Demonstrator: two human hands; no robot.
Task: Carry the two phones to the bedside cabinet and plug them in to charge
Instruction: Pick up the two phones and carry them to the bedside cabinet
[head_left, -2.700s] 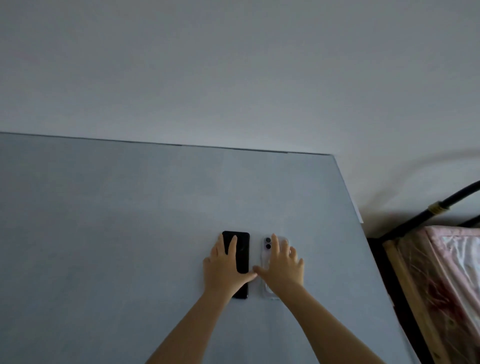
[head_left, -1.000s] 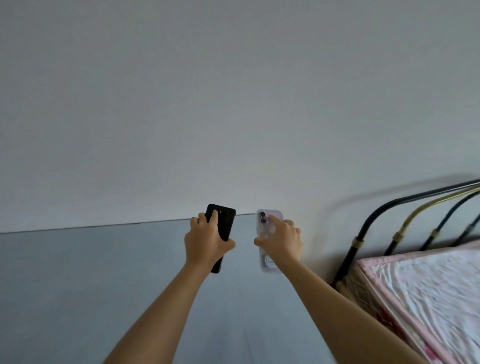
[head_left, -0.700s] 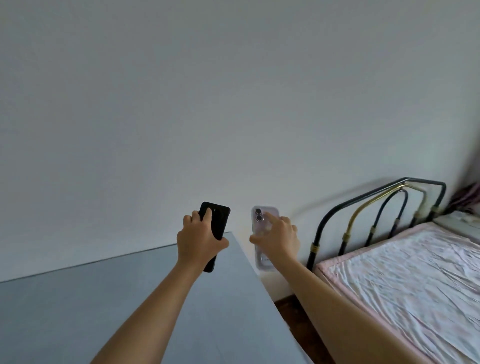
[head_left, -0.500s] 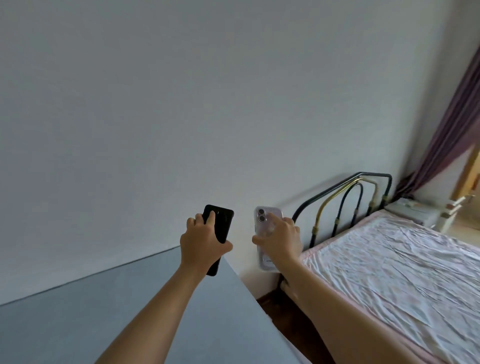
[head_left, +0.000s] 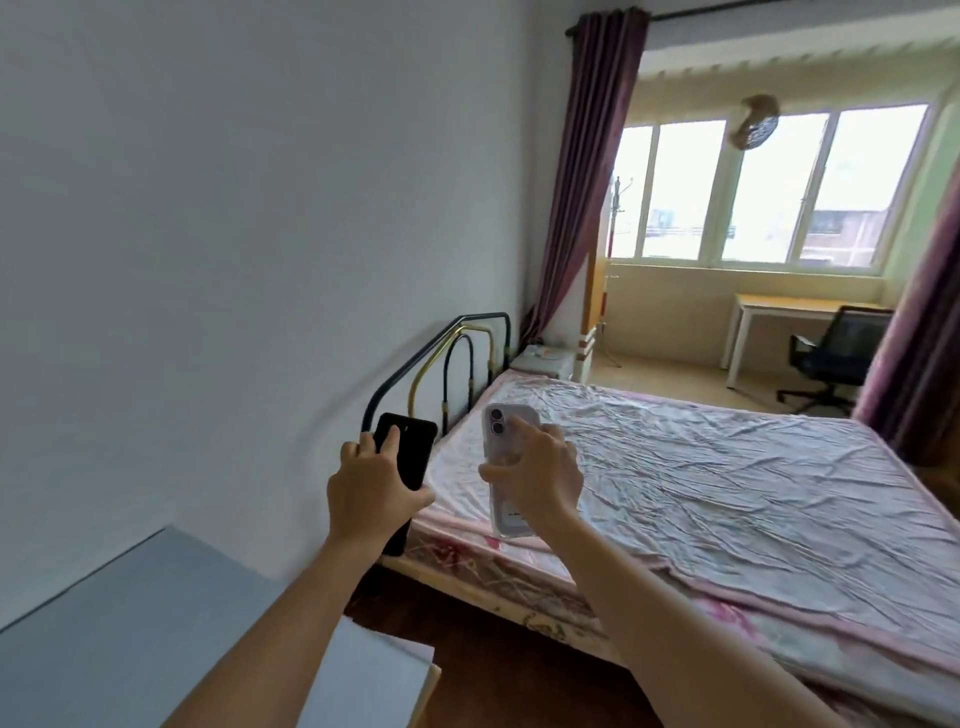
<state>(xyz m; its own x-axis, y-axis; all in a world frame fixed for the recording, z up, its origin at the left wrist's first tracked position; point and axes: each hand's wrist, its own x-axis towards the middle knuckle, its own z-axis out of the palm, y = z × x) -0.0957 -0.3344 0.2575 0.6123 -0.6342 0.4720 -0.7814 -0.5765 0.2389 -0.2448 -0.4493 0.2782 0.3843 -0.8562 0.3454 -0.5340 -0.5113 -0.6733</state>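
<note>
My left hand (head_left: 371, 493) grips a black phone (head_left: 413, 447), held upright in front of me. My right hand (head_left: 540, 478) grips a pale purple phone in a clear case (head_left: 506, 431), its back with two camera lenses facing me. Both phones are in the air above the near corner of the bed. A small white bedside cabinet (head_left: 543, 359) stands far off, beyond the bed's metal headboard, next to the wall and curtain. Something small lies on its top; I cannot make out what.
A grey table (head_left: 130, 634) is at the lower left, against the white wall. A wide bed (head_left: 727, 493) with a wrinkled pink sheet fills the right. A black and brass headboard (head_left: 441, 364) runs along the wall. Purple curtains, a desk and an office chair (head_left: 836, 358) stand by the window.
Both hands lifted the phones off the grey table. The view has swung right, from the table and bare wall to the bed, the cabinet and the window.
</note>
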